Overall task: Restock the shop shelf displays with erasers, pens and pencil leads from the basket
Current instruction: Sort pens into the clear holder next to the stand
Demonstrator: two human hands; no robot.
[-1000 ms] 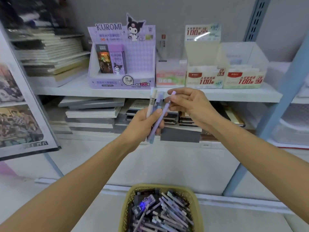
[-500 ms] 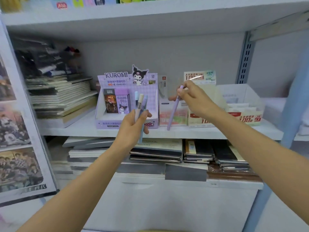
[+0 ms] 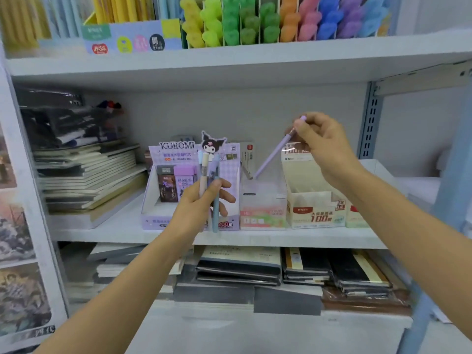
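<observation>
My left hand (image 3: 195,210) grips a small bunch of pens (image 3: 210,180), cream, lilac and blue, held upright in front of the purple Kuromi lead display box (image 3: 229,172). My right hand (image 3: 320,141) pinches the top end of a lilac pen (image 3: 270,159). That pen slants down to the left, its tip over the clear open box with the pink-green front (image 3: 263,215). Beside it stand cream display boxes marked 100 (image 3: 316,213). The basket is out of view.
A white shelf board (image 3: 127,231) carries stacked notebooks (image 3: 86,180) at the left. Above, a shelf holds coloured highlighters (image 3: 255,21). Below lie more notebooks (image 3: 306,269). A blue upright post (image 3: 449,200) stands at the right, photo cards (image 3: 15,251) at the left.
The view has tilted up from the basket to the shelves. My right hand pulled the lilac pen out of the bunch and carried it right and up over the clear box.
</observation>
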